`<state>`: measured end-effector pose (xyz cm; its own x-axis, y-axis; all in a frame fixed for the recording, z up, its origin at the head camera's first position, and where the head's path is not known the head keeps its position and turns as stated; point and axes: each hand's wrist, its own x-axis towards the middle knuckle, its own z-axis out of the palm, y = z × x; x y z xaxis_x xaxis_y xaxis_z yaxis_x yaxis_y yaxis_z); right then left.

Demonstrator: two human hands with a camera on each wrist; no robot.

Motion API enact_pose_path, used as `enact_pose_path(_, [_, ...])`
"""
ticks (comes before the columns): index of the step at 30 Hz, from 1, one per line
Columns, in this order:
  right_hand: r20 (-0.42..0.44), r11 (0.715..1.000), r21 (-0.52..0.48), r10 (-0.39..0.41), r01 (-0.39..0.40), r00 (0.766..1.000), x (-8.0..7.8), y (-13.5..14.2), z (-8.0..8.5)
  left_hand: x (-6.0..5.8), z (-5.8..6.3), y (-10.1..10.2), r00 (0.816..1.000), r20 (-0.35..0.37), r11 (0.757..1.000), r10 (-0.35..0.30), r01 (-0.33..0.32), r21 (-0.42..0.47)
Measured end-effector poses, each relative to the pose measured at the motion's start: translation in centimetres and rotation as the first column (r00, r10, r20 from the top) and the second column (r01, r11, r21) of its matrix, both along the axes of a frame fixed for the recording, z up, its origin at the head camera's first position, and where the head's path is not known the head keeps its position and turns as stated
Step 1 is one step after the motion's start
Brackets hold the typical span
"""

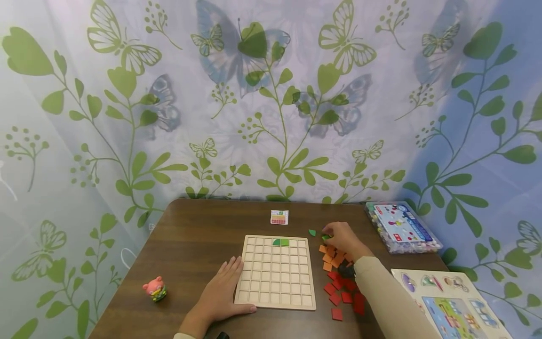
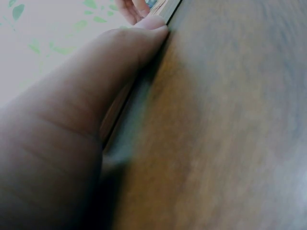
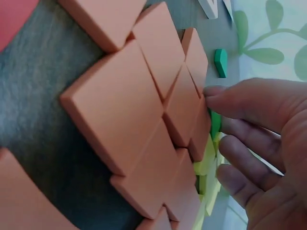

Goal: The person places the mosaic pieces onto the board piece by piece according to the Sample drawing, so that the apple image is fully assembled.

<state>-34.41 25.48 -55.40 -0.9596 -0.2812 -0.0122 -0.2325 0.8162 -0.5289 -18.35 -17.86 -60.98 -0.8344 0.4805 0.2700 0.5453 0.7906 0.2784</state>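
Observation:
A light wooden grid board (image 1: 254, 271) lies on the table. In its top row sit a dark green rounded tile (image 1: 276, 242) and a lighter green square tile (image 1: 284, 242). My left hand (image 1: 220, 292) rests along the board's left side, fingers extended, the thumb along its near left corner. Right of the board, my right hand (image 1: 344, 239) bends over the far end of the loose tiles. Its thumb and fingertips pinch a green tile (image 3: 216, 122), partly hidden by them. Orange tiles (image 3: 117, 108) lie beside it, with yellow-green tiles (image 3: 207, 179) under the fingers.
Red tiles (image 1: 336, 314) lie nearer me. A separate green tile (image 1: 312, 232) and a small printed pattern card (image 1: 279, 217) lie farther back. A box of beads (image 1: 402, 226) and a picture board (image 1: 423, 287) are at right; a pink-headed figurine (image 1: 155, 288) stands at left.

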Motion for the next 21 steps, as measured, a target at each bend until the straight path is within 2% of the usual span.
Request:
enact_pose_path(7, [0.031,0.999,0.044,0.009,-0.011,0.999,0.39,-0.31,0.54,0.09,0.37,0.09,1.0,0.006,1.0,-0.001,0.001,0.003])
enact_pose_path(14, [-0.041,0.996,0.069,0.054,-0.051,0.998,0.47,-0.33,0.2,0.15,0.21,0.09,1.0,-0.01,1.0,-0.004,0.004,0.011])
enact_pose_path(21, [-0.061,0.997,0.063,0.048,-0.045,0.997,0.54,-0.25,-0.34,0.24,0.52,0.23,1.0,-0.025,1.0,-0.013,0.013,0.007])
